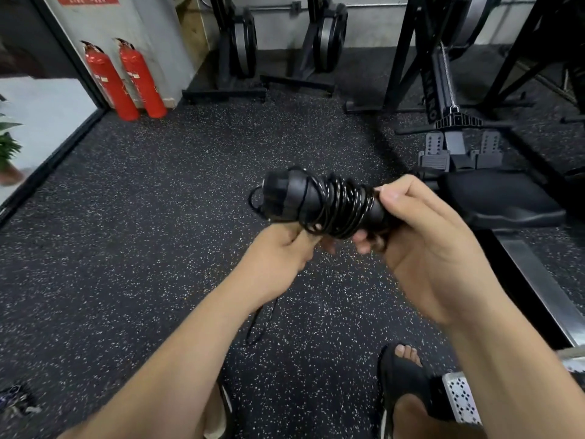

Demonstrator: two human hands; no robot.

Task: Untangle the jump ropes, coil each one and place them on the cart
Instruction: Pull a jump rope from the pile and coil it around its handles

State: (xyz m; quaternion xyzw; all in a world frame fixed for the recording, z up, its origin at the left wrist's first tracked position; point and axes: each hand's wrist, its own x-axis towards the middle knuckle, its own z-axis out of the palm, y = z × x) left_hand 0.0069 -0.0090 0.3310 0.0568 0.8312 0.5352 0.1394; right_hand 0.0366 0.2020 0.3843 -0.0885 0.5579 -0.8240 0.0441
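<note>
Head view: at frame centre the one jump rope [323,204] in sight is held level between two hands, its thin cord wound in many turns round the black handles, probably to keep the coil tight. The right hand [421,242] clamps the bundle's right end, thumb on top and fingers curled beneath. The left hand [281,248] grips it from below, and one slack loop [262,321] hangs under that wrist. Two fire extinguishers [126,80] stand at upper left. No cart is in view.
</note>
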